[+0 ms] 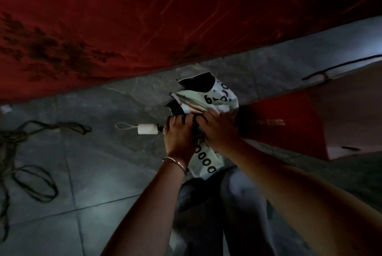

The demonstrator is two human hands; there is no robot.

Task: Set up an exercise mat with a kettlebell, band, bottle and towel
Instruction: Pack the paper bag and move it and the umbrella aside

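The step in hand is judged to be the clearing away of a folding umbrella (206,98), which is no part of the set; it would best be kept bunched tight so that the loose canopy is not dragged over the red exercise mat (144,17), and it should be set down off the mat, perhaps by the red paper bag (289,123); the umbrella is held above the grey tiled floor (93,162), just short of the mat's near edge; the left hand (179,131) is curled round the shaft beside the white handle (146,129), whose wrist loop hangs free; the right hand (219,129) is closed over the gathered canopy, its fingers bent round the folds; the two hands are touching; the mat is spread beyond them; a dark looped band (35,181) lies on the floor well to the left; no kettlebell, bottle or towel can be seen.
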